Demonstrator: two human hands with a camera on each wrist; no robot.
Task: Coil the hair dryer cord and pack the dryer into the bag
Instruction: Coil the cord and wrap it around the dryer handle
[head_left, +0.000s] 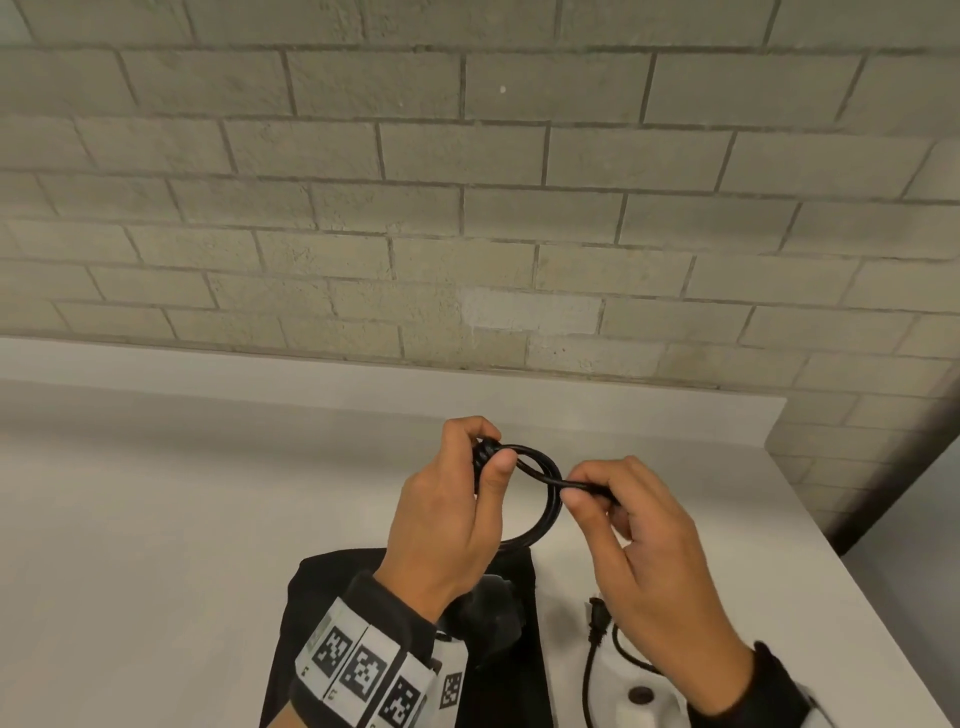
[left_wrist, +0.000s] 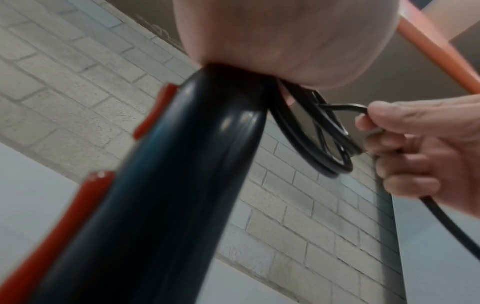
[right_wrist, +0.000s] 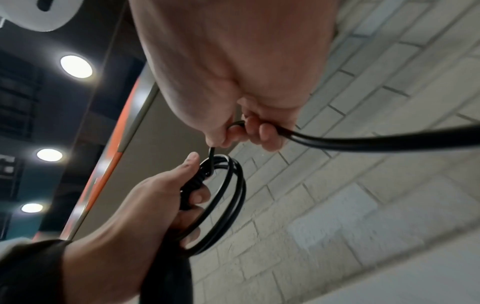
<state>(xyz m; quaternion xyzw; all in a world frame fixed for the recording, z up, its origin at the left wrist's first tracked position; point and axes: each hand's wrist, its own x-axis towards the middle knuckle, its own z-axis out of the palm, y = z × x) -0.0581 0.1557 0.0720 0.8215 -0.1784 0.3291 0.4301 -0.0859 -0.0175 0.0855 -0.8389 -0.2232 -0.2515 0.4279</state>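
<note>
Two hands work above a black bag (head_left: 311, 597) lying at 6 o'clock on the white table (head_left: 156, 519): the left hand (head_left: 447, 514) grips the hair dryer (left_wrist: 145, 195) at its cord end, handle running down toward 6 o'clock. From there the coiled cord (head_left: 550, 499) loops toward 3 o'clock, where the nearer right hand (head_left: 649, 566) pinches the loose run; its plug (head_left: 597, 616) trails at 5 o'clock.
</note>
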